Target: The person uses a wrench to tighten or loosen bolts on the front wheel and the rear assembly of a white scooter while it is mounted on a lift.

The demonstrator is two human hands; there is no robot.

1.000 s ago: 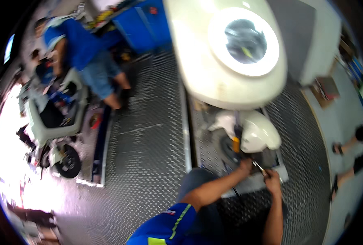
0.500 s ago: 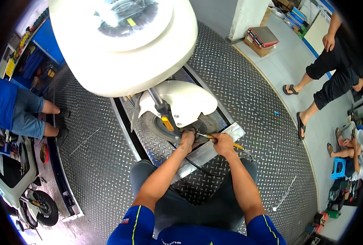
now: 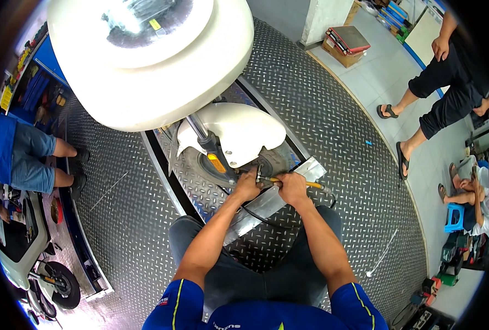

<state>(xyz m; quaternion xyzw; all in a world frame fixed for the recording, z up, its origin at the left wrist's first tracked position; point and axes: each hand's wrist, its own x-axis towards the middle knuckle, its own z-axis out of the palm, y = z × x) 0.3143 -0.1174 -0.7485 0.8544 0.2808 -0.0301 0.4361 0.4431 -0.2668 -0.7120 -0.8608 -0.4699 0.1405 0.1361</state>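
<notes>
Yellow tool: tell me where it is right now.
In the head view, just right of centre, the yellow tool is in the right hand, pointing toward the left hand, beside the wheel under the white fender.

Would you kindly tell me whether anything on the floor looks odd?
Yes: a small blue fleck right of the white fender, and pale streaks on both sides, stand out against the dark floor; their cause is unclear.
</notes>
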